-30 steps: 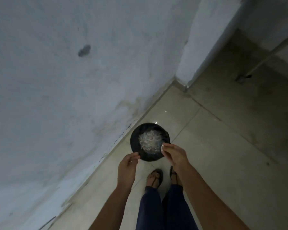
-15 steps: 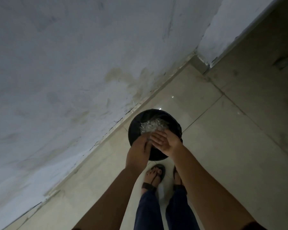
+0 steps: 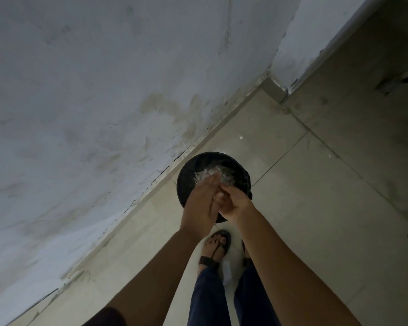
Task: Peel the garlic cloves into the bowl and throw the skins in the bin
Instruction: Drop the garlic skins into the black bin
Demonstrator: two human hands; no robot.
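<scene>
A round black bin (image 3: 186,177) stands on the tiled floor against the wall. A pale heap of garlic skins (image 3: 224,176) lies inside it. Both my hands are together right above the bin's near half. My left hand (image 3: 199,205) is flat with straight fingers pointing over the skins. My right hand (image 3: 234,203) has its fingers bent against the left palm, and I see nothing held in it. No bowl or garlic cloves are in view.
A stained white wall (image 3: 104,114) runs along the left, meeting the beige floor tiles (image 3: 316,208) at a skirting line. A wall corner (image 3: 276,88) juts out at the upper right. My sandalled feet (image 3: 218,245) stand just behind the bin.
My hands moved from apart above the bin's near rim to pressed together over it. The right hand's fingers have curled against the left palm. The camera has drawn closer to the bin.
</scene>
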